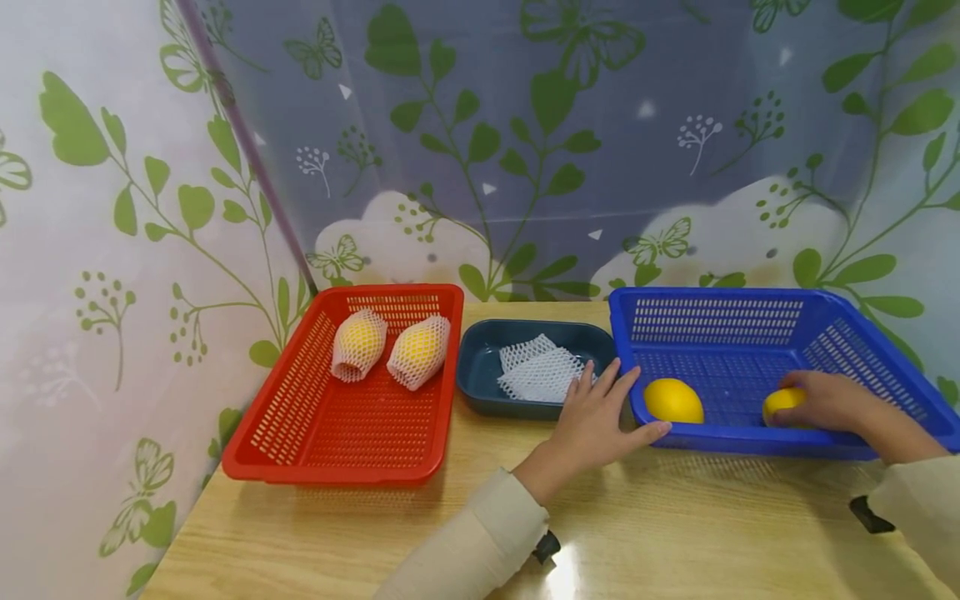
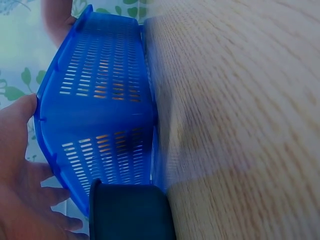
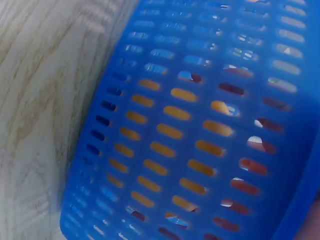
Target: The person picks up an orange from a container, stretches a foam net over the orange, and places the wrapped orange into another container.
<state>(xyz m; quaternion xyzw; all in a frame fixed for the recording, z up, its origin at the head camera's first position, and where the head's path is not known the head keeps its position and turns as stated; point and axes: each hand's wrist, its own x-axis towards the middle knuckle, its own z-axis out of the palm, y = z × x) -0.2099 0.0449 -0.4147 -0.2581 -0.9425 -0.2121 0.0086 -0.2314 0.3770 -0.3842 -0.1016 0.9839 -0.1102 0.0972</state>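
My right hand (image 1: 836,404) reaches over the near rim of the blue basket (image 1: 720,317) and grips a smooth, rounded yellow fruit (image 1: 782,407) in it. In the right wrist view, orange-yellow patches of the fruit (image 3: 169,131) show through the slots of the basket wall. A second yellow fruit (image 1: 673,402) lies in the basket's near left corner. My left hand (image 1: 596,423) has its fingers spread at that corner; in the left wrist view the thumb touches the basket rim (image 2: 40,107), with the other fingers alongside it.
A dark teal tray (image 1: 480,403) with crumpled white foam nets (image 1: 543,375) stands between the baskets. In the red basket (image 1: 352,442) at left lie two yellow fruits in white foam nets (image 1: 360,343). Patterned cloth (image 1: 480,167) hangs behind the wooden table (image 1: 675,533).
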